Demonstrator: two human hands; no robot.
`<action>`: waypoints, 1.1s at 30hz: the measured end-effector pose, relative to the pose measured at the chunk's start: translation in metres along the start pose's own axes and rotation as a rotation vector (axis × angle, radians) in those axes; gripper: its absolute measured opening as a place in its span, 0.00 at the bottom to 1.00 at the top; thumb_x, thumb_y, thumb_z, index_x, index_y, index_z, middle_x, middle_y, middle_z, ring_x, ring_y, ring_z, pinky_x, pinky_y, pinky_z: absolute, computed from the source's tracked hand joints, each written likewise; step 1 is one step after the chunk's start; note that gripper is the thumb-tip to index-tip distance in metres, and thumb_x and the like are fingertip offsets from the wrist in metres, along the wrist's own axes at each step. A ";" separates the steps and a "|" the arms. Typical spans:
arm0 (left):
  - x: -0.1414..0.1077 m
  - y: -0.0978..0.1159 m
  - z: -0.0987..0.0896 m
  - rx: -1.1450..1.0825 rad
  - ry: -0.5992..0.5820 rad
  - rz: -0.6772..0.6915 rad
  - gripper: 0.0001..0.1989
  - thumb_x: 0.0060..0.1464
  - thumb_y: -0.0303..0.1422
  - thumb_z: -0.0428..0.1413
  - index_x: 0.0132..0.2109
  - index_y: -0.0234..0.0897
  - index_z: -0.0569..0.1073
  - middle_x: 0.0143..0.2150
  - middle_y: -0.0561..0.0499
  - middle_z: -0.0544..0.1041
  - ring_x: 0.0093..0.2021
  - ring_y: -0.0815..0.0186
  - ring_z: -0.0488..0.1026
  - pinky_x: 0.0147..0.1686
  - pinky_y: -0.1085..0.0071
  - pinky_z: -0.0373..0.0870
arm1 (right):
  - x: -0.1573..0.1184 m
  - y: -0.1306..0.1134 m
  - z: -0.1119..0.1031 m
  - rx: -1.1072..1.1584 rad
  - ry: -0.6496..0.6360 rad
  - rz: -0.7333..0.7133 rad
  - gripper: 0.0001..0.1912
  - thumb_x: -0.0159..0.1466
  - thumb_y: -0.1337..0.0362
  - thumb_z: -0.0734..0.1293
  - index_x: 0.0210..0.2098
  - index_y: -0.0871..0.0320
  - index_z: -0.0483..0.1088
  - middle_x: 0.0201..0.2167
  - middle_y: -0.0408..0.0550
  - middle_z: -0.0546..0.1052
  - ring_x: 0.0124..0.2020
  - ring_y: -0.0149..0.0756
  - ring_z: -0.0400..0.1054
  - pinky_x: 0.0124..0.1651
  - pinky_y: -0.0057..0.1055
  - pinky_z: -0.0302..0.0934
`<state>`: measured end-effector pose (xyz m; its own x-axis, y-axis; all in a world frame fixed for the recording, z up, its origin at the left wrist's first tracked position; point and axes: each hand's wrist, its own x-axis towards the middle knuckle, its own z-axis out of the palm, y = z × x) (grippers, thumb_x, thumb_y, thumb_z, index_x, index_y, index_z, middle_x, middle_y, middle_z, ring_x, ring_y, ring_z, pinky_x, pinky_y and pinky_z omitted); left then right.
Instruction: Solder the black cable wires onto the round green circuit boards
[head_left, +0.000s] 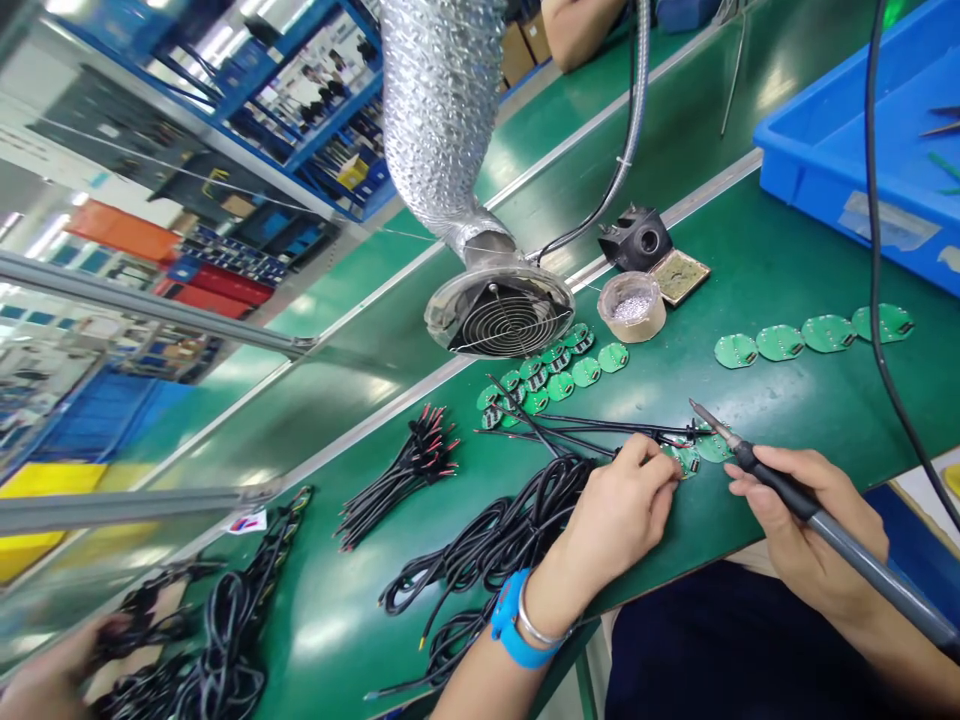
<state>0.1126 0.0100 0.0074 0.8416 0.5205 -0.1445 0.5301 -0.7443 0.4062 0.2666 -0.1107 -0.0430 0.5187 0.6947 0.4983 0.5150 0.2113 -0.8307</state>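
My right hand (810,530) is closed around a soldering iron (787,490), whose tip points up and left over the small green circuit boards (712,447) near the bench's front edge. My left hand (619,515) is pinched at the end of a black cable (604,452), right beside those boards; the fingertips partly hide what they grip. Black cable ends with a dark tie lie just beyond these fingers. A coiled bundle of black cables (517,520) lies to the left of my left hand, partly under the wrist.
Rows of green boards (561,385) lie below a fume extractor (510,320). More boards (825,333) sit at right. A solder tub (632,308), iron stand (636,240), blue bin (847,180) and wire bundle (409,470) surround the work. Another person's hand (60,650) is at lower left.
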 end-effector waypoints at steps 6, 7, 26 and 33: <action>-0.002 0.003 -0.001 0.240 -0.118 0.058 0.11 0.67 0.28 0.46 0.47 0.38 0.73 0.40 0.49 0.73 0.35 0.65 0.74 0.35 0.71 0.73 | -0.011 0.005 -0.021 -0.126 0.032 -0.058 0.09 0.64 0.65 0.68 0.44 0.55 0.73 0.32 0.44 0.78 0.29 0.32 0.73 0.31 0.29 0.70; -0.001 0.004 -0.002 0.260 -0.128 0.059 0.11 0.67 0.28 0.45 0.47 0.38 0.73 0.40 0.49 0.73 0.36 0.65 0.74 0.35 0.70 0.74 | -0.012 0.006 -0.023 -0.152 0.021 -0.075 0.08 0.63 0.65 0.68 0.43 0.54 0.74 0.32 0.43 0.78 0.30 0.33 0.73 0.33 0.30 0.70; 0.011 -0.001 -0.009 0.145 -0.146 0.041 0.09 0.67 0.29 0.45 0.44 0.40 0.69 0.42 0.52 0.71 0.36 0.67 0.72 0.30 0.73 0.66 | -0.006 -0.003 -0.009 -0.183 -0.042 -0.132 0.25 0.67 0.70 0.66 0.63 0.56 0.64 0.35 0.43 0.81 0.32 0.33 0.77 0.37 0.27 0.73; 0.007 0.001 -0.003 0.138 -0.080 -0.003 0.09 0.64 0.25 0.47 0.43 0.41 0.71 0.44 0.52 0.70 0.35 0.69 0.71 0.27 0.74 0.62 | 0.007 -0.010 -0.006 -0.111 -0.058 -0.232 0.25 0.66 0.72 0.65 0.62 0.56 0.65 0.35 0.47 0.79 0.30 0.33 0.74 0.30 0.28 0.70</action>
<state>0.1186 0.0146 0.0098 0.8428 0.4915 -0.2194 0.5369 -0.7962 0.2789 0.2689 -0.1121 -0.0302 0.3395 0.6752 0.6549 0.6893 0.2950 -0.6616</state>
